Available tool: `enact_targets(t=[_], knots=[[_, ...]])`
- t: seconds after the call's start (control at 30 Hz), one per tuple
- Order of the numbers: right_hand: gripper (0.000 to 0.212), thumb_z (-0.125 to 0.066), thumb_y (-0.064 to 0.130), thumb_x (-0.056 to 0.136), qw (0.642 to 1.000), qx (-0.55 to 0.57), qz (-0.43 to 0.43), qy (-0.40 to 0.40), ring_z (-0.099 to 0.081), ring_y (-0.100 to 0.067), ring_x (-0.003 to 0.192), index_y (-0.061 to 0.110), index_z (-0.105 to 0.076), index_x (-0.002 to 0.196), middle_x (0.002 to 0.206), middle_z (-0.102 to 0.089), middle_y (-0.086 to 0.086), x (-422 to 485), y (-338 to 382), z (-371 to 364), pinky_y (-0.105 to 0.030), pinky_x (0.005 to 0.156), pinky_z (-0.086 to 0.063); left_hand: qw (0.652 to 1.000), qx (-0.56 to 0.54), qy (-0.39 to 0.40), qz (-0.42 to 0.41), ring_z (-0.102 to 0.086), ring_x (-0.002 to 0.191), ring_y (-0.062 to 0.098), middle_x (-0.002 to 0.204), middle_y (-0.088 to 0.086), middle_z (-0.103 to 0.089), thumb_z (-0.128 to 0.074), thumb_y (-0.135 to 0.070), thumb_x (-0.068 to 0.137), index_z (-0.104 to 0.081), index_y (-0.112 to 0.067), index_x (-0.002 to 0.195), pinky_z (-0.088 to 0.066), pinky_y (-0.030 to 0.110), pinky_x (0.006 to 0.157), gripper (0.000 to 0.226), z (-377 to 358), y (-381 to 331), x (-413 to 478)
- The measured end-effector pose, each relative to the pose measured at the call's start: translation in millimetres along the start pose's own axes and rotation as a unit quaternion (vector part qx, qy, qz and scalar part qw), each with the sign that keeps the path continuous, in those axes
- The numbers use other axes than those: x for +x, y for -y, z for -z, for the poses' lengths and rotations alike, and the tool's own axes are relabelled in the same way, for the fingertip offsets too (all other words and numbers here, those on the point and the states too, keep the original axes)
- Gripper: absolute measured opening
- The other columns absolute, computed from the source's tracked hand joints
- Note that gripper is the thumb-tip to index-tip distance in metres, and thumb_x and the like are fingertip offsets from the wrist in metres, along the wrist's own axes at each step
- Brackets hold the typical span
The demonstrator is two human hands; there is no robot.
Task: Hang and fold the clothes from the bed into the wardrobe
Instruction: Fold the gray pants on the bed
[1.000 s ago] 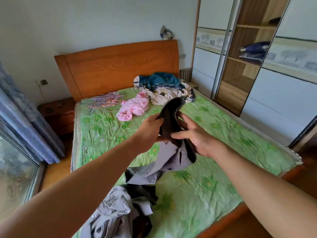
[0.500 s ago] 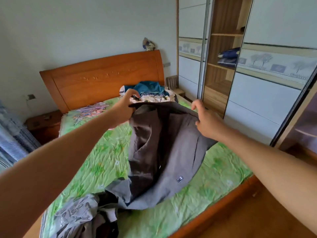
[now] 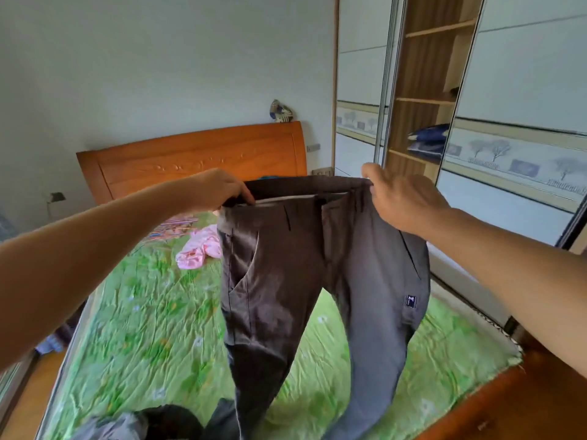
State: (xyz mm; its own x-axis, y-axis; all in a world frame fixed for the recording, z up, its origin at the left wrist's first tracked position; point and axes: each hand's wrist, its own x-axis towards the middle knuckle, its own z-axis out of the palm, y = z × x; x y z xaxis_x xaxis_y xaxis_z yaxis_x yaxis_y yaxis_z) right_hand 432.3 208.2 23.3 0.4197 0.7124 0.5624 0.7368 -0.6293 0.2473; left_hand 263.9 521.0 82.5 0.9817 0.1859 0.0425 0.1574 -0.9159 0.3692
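Both ends of the waistband (image 3: 301, 187) are pinched, by the left hand (image 3: 222, 188) and the right hand (image 3: 403, 198). We judge the trousers (image 3: 286, 268) soft, limp, light; best held there.

home bedroom | bed (image 3: 143, 328) (wooden headboard (image 3: 197, 160)) | sliding wardrobe (image 3: 422, 90)

Arms stretched forward and apart; left hand (image 3: 222, 190) and right hand (image 3: 403, 200) each grip the trousers (image 3: 286, 281) at the waistband

The grey trousers (image 3: 286, 281) carry a small navy label (image 3: 411, 302) (its white mark too blurred to read).
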Motion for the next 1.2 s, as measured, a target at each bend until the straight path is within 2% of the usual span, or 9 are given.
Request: enact_targets(t=[0.07, 0.13, 0.2, 0.3, 0.47, 0.67, 0.9, 1.03, 1.2], knots=[[0.04, -0.05, 0.014, 0.094, 0.997, -0.049, 0.061, 0.026, -0.039, -0.027, 0.044, 0.024, -0.035, 0.129, 0.078, -0.043, -0.011, 15, -19, -12, -0.024, 0.043, -0.02, 0.999, -0.015, 0.044, -0.003, -0.057, 0.09, 0.017, 0.109, 0.003, -0.064, -0.051, -0.074, 0.084, -0.072, -0.027, 0.099, -0.048, 0.03, 0.07, 0.053, 1, 6, 16], [0.043, -0.052, 0.015, 0.092, 0.991, -0.092, 0.089, 0.048, -0.042, -0.03, 0.048, 0.028, -0.04, 0.13, 0.08, -0.031, -0.005, 29, -36, -23, -0.027, 0.042, -0.021, 0.996, 0.03, 0.07, -0.036, -0.055, 0.092, 0.006, 0.106, -0.012, -0.057, -0.058, -0.09, 0.061, -0.063, -0.033, 0.102, -0.045, 0.023, 0.073, 0.071, -2, 11, 32], [0.029, -0.051, 0.025, 0.098, 0.988, -0.099, 0.106, 0.046, -0.045, -0.031, 0.051, 0.026, -0.044, 0.126, 0.08, -0.03, -0.003, 43, -49, -33, -0.029, 0.042, -0.028, 0.991, 0.108, 0.023, -0.079, -0.053, 0.093, 0.004, 0.106, -0.017, -0.052, -0.082, -0.057, 0.07, -0.06, -0.033, 0.105, -0.038, 0.018, 0.07, 0.048, -11, 19, 49], [0.033, -0.042, 0.051, 0.101, 0.988, -0.072, 0.134, 0.038, -0.049, -0.03, 0.055, 0.025, -0.051, 0.12, 0.087, -0.044, -0.004, 59, -71, -52, -0.03, 0.046, -0.035, 0.98, 0.167, -0.021, -0.105, -0.055, 0.09, 0.012, 0.105, -0.006, -0.056, -0.078, -0.021, 0.082, -0.068, -0.024, 0.098, -0.037, 0.017, 0.067, 0.019, -19, 31, 78], [0.027, -0.044, 0.049, 0.101, 0.989, -0.017, 0.137, 0.054, -0.036, -0.018, 0.054, 0.025, -0.054, 0.103, 0.084, -0.039, 0.006, 85, -95, -98, -0.027, 0.047, -0.017, 0.988, 0.139, -0.025, -0.068, -0.052, 0.081, 0.001, 0.094, -0.01, -0.058, -0.078, -0.022, 0.085, -0.06, -0.034, 0.087, -0.038, 0.017, 0.068, 0.021, -23, 36, 101], [0.023, -0.037, 0.05, 0.102, 0.986, 0.111, 0.112, 0.057, -0.051, -0.022, 0.059, 0.034, -0.032, 0.087, 0.068, -0.045, 0.01, 144, -126, -120, -0.033, 0.051, -0.035, 0.987, 0.098, -0.127, 0.004, -0.054, 0.068, 0.009, 0.074, -0.009, -0.057, -0.072, -0.02, 0.09, -0.051, -0.036, 0.072, -0.035, 0.025, 0.059, 0.032, -8, 23, 122], [0.028, -0.053, 0.034, 0.101, 0.961, 0.252, 0.114, -0.019, -0.049, -0.021, 0.07, 0.024, -0.047, 0.076, 0.075, -0.047, 0.006, 236, -170, -85, -0.034, 0.062, -0.031, 0.974, 0.104, -0.19, 0.069, -0.053, 0.075, 0.022, 0.08, 0.002, -0.057, -0.067, -0.015, 0.093, -0.052, -0.026, 0.079, -0.041, 0.034, 0.066, 0.024, 68, -23, 141], [0.027, -0.049, 0.04, 0.102, 0.957, 0.265, 0.11, -0.05, -0.052, -0.018, 0.063, 0.024, -0.05, 0.081, 0.067, -0.053, 0.001, 276, -187, -60, -0.029, 0.053, -0.031, 0.959, 0.088, -0.264, 0.056, -0.056, 0.078, 0.02, 0.089, 0.003, -0.061, -0.071, -0.01, 0.088, -0.053, -0.029, 0.076, -0.045, 0.034, 0.071, 0.029, 106, -41, 142], [0.027, -0.045, 0.041, 0.103, 0.96, 0.254, 0.117, -0.02, -0.055, -0.022, 0.067, 0.023, -0.047, 0.082, 0.071, -0.056, -0.002, 298, -189, -54, -0.035, 0.059, -0.042, 0.961, 0.065, -0.251, 0.094, -0.044, 0.055, 0.004, 0.059, -0.011, -0.051, -0.069, -0.014, 0.09, -0.054, -0.027, 0.066, -0.036, 0.03, 0.06, 0.031, 115, -37, 149]])
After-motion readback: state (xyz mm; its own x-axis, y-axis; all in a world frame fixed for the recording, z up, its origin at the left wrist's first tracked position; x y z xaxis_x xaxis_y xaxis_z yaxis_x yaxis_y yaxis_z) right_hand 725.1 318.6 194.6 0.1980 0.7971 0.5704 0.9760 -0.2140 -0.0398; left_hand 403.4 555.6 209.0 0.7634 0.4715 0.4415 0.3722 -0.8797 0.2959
